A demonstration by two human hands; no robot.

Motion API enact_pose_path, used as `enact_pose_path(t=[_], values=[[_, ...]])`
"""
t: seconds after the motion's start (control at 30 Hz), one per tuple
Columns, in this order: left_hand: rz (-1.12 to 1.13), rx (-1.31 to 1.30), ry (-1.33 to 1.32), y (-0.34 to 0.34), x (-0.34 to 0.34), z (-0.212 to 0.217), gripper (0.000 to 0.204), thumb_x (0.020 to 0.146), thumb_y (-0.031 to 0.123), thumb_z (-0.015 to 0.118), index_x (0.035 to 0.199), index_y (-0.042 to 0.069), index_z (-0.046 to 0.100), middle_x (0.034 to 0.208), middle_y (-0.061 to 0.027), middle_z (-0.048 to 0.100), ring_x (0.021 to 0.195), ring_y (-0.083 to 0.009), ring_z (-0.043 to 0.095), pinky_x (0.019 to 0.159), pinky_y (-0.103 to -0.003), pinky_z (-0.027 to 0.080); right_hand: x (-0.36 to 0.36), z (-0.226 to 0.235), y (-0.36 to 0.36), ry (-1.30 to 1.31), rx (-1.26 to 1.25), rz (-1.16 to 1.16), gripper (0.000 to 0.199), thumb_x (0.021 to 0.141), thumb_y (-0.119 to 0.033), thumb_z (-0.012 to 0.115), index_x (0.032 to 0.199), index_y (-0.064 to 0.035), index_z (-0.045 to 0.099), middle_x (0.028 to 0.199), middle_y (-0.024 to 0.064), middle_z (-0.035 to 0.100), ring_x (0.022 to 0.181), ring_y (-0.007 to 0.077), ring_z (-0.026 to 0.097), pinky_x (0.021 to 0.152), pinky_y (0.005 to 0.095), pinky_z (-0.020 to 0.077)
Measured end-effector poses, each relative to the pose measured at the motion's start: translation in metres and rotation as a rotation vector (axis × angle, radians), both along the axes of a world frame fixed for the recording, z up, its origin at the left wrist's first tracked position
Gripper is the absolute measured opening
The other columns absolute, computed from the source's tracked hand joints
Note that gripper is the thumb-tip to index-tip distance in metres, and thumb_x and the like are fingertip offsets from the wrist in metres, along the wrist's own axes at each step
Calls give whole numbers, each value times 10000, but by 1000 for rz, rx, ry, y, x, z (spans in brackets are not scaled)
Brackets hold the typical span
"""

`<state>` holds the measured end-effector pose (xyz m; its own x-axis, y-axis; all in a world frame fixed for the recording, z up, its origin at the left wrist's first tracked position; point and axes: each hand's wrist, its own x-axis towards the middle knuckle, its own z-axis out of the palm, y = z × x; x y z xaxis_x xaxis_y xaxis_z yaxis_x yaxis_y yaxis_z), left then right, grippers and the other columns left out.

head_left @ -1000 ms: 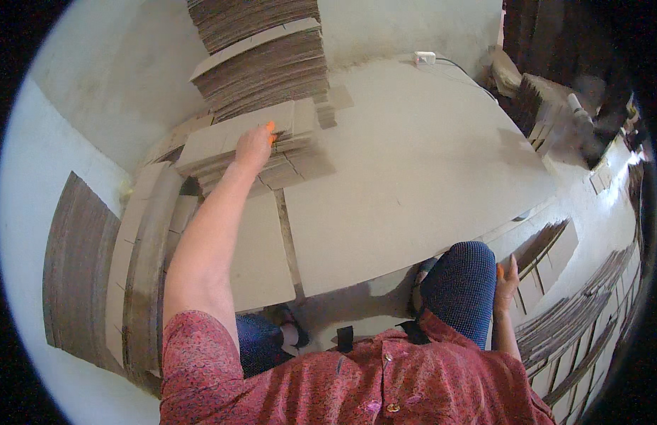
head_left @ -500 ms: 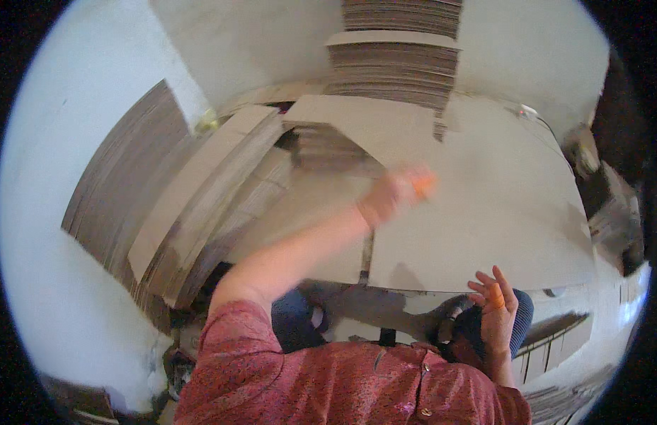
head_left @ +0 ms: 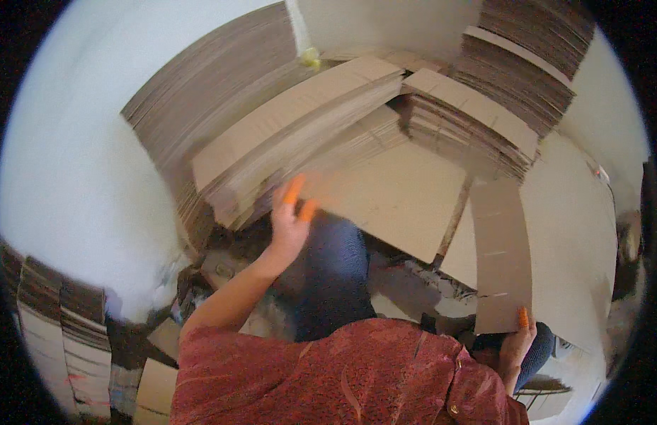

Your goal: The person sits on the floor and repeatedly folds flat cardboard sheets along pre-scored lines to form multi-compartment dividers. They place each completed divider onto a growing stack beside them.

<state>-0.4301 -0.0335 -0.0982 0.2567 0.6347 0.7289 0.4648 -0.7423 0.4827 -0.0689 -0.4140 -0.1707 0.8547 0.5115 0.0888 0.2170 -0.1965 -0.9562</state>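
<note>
At the lower right, a long cardboard strip (head_left: 502, 248) with short slits across it lies over the tabletop. My right hand (head_left: 516, 347) is at its near end, an orange-covered finger resting on the corner and the other fingers partly hidden. My left hand (head_left: 292, 218) is raised over my knee with nothing in it. Its fingers are apart, and orange covers sit on some of them; part is blurred by motion. Closest to that hand is the long stack of cardboard strips (head_left: 300, 117) on the left.
Another cardboard stack (head_left: 477, 106) stands at the table's far side, with a tall pile (head_left: 520, 64) behind it. A big stack (head_left: 215, 71) leans by the left wall. A dark gap (head_left: 454, 223) divides the tabletop (head_left: 399, 198). More bundles (head_left: 52, 340) stand lower left.
The view has turned left. My left hand has drawn back from across the table to the left. A cardboard strip now lies at my right hand, which was raised with fingers spread before.
</note>
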Motion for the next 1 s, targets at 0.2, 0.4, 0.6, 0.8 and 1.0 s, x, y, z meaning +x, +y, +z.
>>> enact_pose_path(t=[0.2,0.4,0.6,0.8,1.0], values=[[507,-359,-493,-20,-118,-29,436,851,229,611,1184,-12,468,1053,-89,510,942,-179,488,815,-292,421,-6,-6,7,-200,-9,79,290,907,-152,445,1050,80,544,1033,140,578,880,207,554,773,327,450],[470,-861,-804,29,-172,-5,701,783,570,576,1162,-8,461,807,-48,518,678,-133,495,536,-256,449,4,-14,-12,-435,-183,146,252,879,-35,480,1119,12,542,1008,142,578,884,222,568,772,308,467],[441,-1113,-636,32,-188,13,766,738,599,606,1170,-15,456,936,-93,527,833,-183,515,667,-322,467,-8,-1,3,156,137,26,258,896,-164,503,1031,39,589,959,86,592,778,126,538,679,261,448],[329,-382,-568,-4,-136,1,408,906,254,524,1181,-42,468,1174,-108,508,1036,-182,489,902,-325,390,-16,2,-7,65,172,-34,285,846,-185,556,1024,33,597,934,67,612,819,141,545,746,278,433],[-311,-333,-146,-94,5,-40,216,841,16,523,1044,-21,587,860,-113,568,763,-181,546,683,-290,448,-7,-17,-23,289,248,-225,221,825,-160,540,910,20,634,899,64,610,850,187,554,754,296,433]])
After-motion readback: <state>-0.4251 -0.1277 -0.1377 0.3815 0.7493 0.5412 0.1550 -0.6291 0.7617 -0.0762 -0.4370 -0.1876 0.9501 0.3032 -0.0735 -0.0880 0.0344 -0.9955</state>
